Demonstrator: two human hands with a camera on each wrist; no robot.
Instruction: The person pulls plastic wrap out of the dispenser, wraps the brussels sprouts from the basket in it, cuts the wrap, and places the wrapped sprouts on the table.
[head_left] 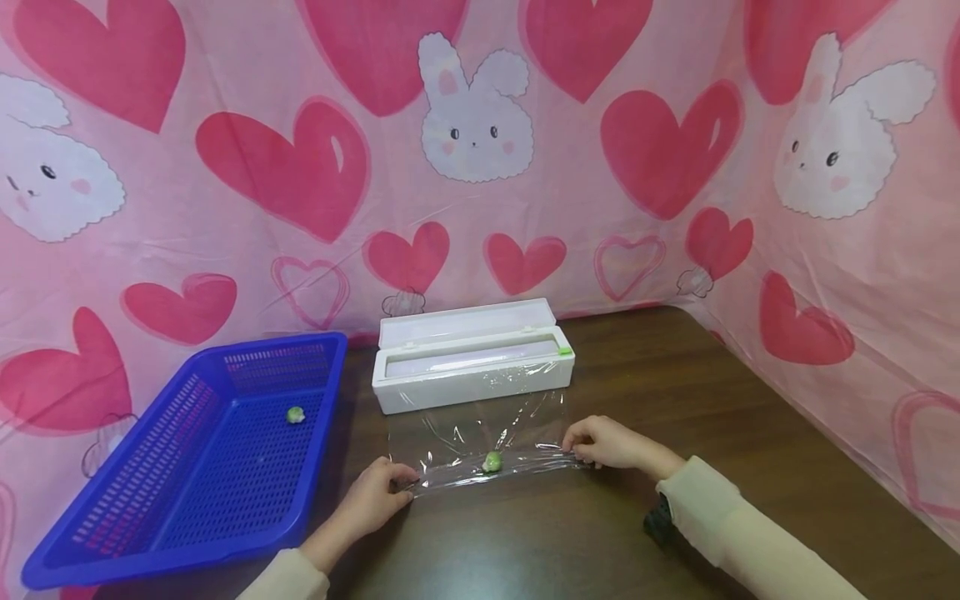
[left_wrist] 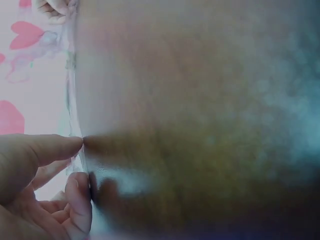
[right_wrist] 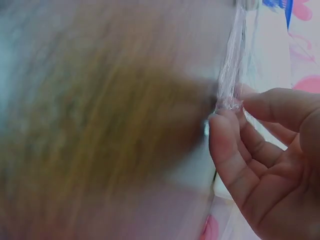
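A sheet of clear cling film [head_left: 465, 429] stretches from the white dispenser box [head_left: 472, 379] toward me, with its near edge gathered into a crinkled strip. On that strip sits a small round green thing with a pale end [head_left: 491, 462], like a tiny cabbage. My left hand [head_left: 372, 497] pinches the strip's left end; in the left wrist view its thumb and fingers [left_wrist: 55, 147] meet at the film's edge. At the right end, my right hand [head_left: 606, 442] pinches the bunched film between thumb and fingers [right_wrist: 227, 142]. Both hands are low over the brown table.
A blue plastic basket [head_left: 318, 467] stands at the left, holding another small green-and-white piece [head_left: 296, 414]. The box's lid [head_left: 467, 323] is up, and a green slider [head_left: 565, 351] sits at its right end. Patterned pink cloth [head_left: 555, 200] hangs behind the table [head_left: 675, 375].
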